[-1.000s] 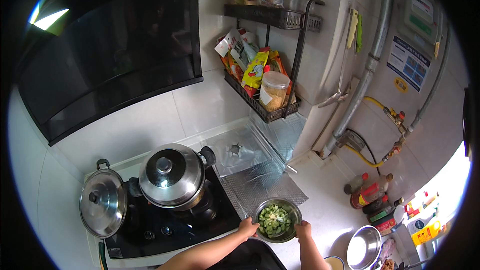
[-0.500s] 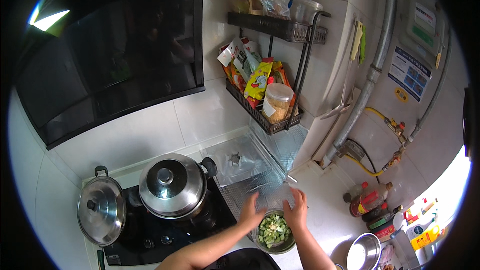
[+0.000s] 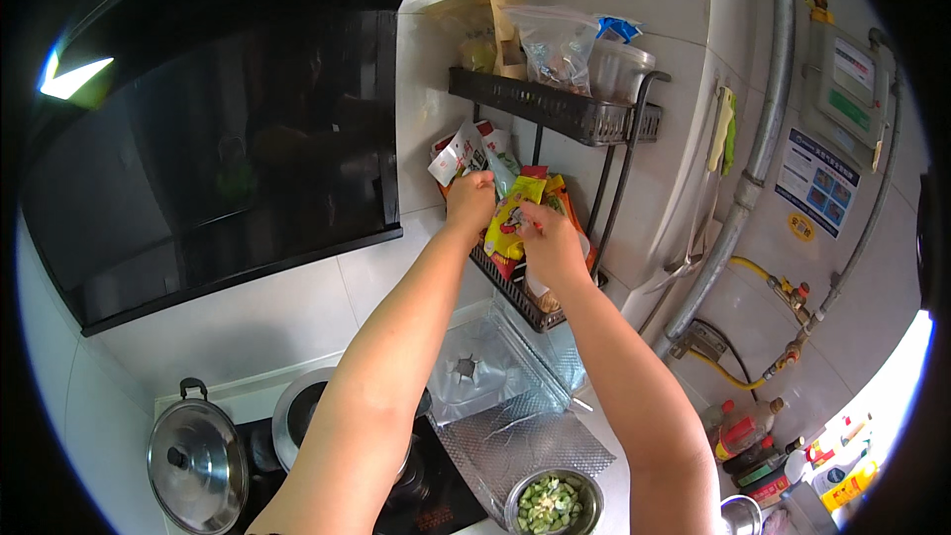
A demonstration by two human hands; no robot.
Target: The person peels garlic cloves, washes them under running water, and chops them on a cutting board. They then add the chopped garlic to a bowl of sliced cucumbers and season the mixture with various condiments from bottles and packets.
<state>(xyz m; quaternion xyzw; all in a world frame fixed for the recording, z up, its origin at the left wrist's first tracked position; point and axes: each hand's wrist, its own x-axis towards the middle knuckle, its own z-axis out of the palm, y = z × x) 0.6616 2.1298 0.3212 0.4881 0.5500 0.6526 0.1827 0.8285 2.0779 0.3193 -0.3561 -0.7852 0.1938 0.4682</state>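
Observation:
Both my arms reach up to the lower basket of a black wall rack (image 3: 555, 322). My left hand (image 3: 470, 202) is closed among the packets, next to a white packet (image 3: 458, 151). What its fingers hold is hidden. With bent fingers, my right hand (image 3: 552, 246) grips the right side of a yellow seasoning packet (image 3: 503, 223). Behind my right hand, a clear jar (image 3: 541, 295) is mostly covered. Below on the counter, a metal bowl (image 3: 597, 510) holds chopped green vegetable pieces (image 3: 551, 503) with pale bits on top.
A lidded pot (image 3: 292, 411) stands on the black stove (image 3: 436, 505), partly behind my left arm. Left of it lies a pan with a steel lid (image 3: 198, 456). Foil sheeting (image 3: 535, 441) covers the counter corner. Bottles (image 3: 748, 431) stand at the right, near yellow gas hoses (image 3: 728, 367).
Both my hands have risen from the bowl to the packets in the rack's lower basket. The view has tilted upward, and the bowl now sits lower in the picture.

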